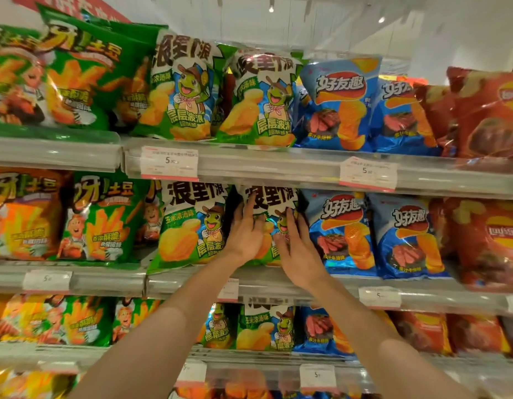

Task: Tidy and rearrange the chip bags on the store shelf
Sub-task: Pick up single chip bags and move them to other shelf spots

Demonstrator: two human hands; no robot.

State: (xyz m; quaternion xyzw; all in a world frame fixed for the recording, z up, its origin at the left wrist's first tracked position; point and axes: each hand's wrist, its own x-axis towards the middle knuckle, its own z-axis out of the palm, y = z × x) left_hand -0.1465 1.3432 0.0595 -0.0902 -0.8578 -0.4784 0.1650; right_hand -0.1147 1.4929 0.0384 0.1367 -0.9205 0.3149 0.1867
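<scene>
Head view: both hands are spread flat, fingers nearly straight, against one glossy green-and-white turtle-print chip bag (268,223) standing on the second shelf (278,279) from the top. The left hand (245,233) presses the bag's left half; the right hand (295,249) presses its right half and lower edge. Neither hand curls round the bag. A second turtle-print bag (189,226) stands just beside it on the left, and two blue glossy chip bags (340,231) stand on its right. The top shelf (278,165) likewise shows two turtle-print bags and two blue bags at its front. Two white price labels (169,163) sit on the top shelf's rail.
</scene>
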